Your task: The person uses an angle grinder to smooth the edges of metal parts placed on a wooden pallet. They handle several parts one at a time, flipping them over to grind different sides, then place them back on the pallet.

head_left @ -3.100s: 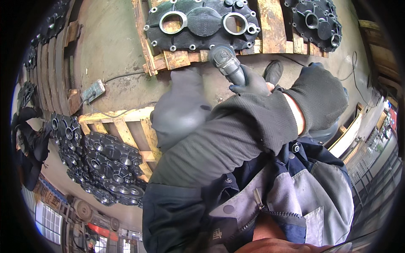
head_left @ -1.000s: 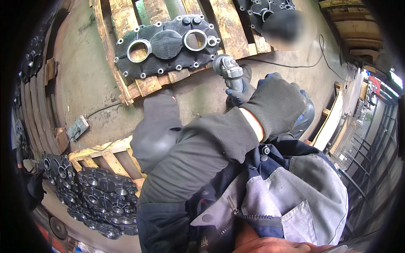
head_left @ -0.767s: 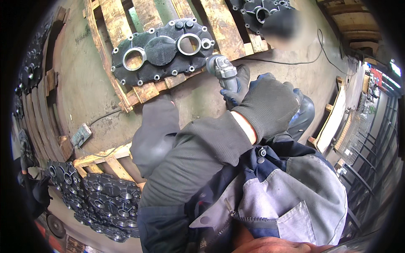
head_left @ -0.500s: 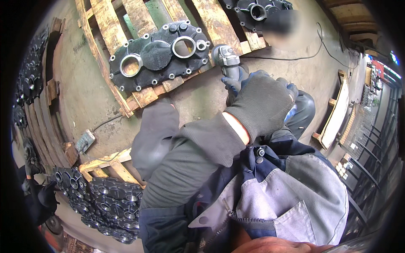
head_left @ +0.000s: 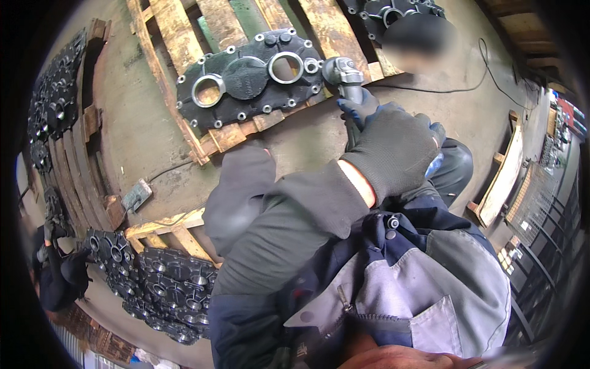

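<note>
My right hand (head_left: pixel 361 108), in a dark glove with blue on it, grips a grey angle grinder (head_left: pixel 345 72) by its neck. The grinder's head is beside the right end of a black metal cover (head_left: pixel 246 83) with two large round bores and bolt holes around its rim. That cover lies on a wooden pallet. My left hand (head_left: pixel 393 144), in a dark knit glove, crosses over in front with its fingers curled. What it holds is hidden beneath it, and much of my right arm is covered too.
More black covers are stacked on pallets at the left (head_left: pixel 58 111) and lower left (head_left: pixel 166 286). A socket box (head_left: pixel 136 195) and cable lie on the floor. Another person (head_left: pixel 64 273) is at the lower left, one more (head_left: pixel 418 40) at the top. A wooden board (head_left: pixel 501 172) stands right.
The whole view has shifted, so the scene sits further right. The grinder stays beside the cover's right end, and both hands keep their hold.
</note>
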`<state>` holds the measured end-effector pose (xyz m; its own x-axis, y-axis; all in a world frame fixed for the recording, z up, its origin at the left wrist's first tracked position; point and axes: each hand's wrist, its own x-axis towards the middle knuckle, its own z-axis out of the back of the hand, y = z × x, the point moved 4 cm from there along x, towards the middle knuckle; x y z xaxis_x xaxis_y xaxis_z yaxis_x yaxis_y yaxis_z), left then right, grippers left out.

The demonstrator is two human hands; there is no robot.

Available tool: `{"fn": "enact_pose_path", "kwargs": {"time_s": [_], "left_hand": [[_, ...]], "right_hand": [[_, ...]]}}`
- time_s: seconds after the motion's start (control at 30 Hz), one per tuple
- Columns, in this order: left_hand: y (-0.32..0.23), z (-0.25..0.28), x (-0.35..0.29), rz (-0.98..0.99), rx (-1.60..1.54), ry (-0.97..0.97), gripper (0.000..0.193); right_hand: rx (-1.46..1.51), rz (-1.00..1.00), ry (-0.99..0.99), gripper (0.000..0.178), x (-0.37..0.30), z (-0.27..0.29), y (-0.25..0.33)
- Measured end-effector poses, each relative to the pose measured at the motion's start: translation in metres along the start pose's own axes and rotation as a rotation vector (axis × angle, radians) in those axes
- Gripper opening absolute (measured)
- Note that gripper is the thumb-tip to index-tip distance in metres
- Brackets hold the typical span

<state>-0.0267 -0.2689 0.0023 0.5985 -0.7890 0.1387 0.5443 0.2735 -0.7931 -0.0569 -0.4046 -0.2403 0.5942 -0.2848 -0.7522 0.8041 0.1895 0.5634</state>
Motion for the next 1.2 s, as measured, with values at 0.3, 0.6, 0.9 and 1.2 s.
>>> {"fn": "enact_pose_path", "kwargs": {"time_s": [0.3,0.6,0.9,1.2], "left_hand": [[-0.002,-0.003,0.002,-0.043,0.035,-0.041,0.032],[0.000,0.017,0.003,-0.019,0.004,-0.051,0.023],[0.004,0.034,0.000,-0.024,0.016,-0.231,0.023],[0.005,0.055,-0.003,-0.008,-0.022,-0.281,0.026]], "right_hand": [[0.036,0.026,-0.018,0.058,-0.040,0.025,0.002],[-0.011,0.117,0.034,0.055,-0.048,0.005,0.041],[-0.108,0.239,0.366,0.058,-0.051,-0.065,0.051],[-0.512,0.526,0.535,0.094,-0.075,-0.133,0.069]]}}
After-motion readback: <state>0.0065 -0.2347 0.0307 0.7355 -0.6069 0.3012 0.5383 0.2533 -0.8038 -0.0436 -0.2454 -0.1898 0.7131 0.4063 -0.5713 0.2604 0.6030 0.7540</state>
